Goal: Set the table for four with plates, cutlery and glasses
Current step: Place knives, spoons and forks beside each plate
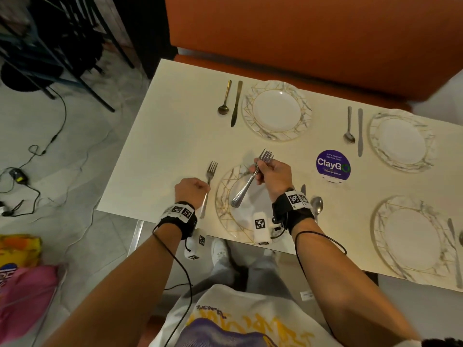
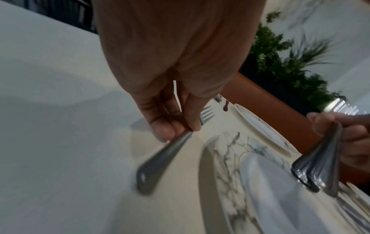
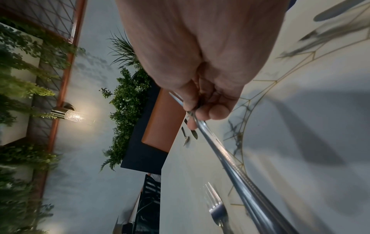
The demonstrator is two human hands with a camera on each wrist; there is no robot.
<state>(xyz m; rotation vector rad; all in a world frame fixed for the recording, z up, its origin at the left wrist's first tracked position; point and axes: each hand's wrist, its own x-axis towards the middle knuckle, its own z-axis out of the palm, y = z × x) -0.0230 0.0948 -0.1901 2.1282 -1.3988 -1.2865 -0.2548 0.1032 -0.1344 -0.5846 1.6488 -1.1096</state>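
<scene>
at the near edge of the table (image 1: 160,136), the left hand (image 1: 191,191) has its fingers (image 2: 162,129) and thumb curled in a pinch on the handle of a single fork (image 1: 209,186). that fork lies flat on the cream top just beside the near left plate (image 1: 223,201), at its nine o'clock, tines toward twelve. whether the pinch is loosening cannot be told.

the right hand (image 1: 274,175) is closed in a fist round a bundle of forks (image 1: 250,181), held over the same plate, tines up toward twelve and handle ends toward six. they look like three, though the overlap makes the count unsure.

moving outward, at the plate's three o'clock a knife (image 1: 303,190) and spoon (image 1: 317,205) show past the right wrist, so this place seems close to finished. the far left plate (image 1: 276,111) at twelve o'clock has a spoon and knife beside it but no fork. the far right plate (image 1: 400,140) at two o'clock also has only a spoon and knife. the near right plate (image 1: 411,236) at four o'clock has a knife at its right rim, partly cut off by the frame edge.

as a judgement: plates are done, knives and spoons look done, and forks stand at one of four. three forks are left to place, and no glasses appear anywhere in view. a purple round sticker (image 1: 333,164) sits mid-table.
</scene>
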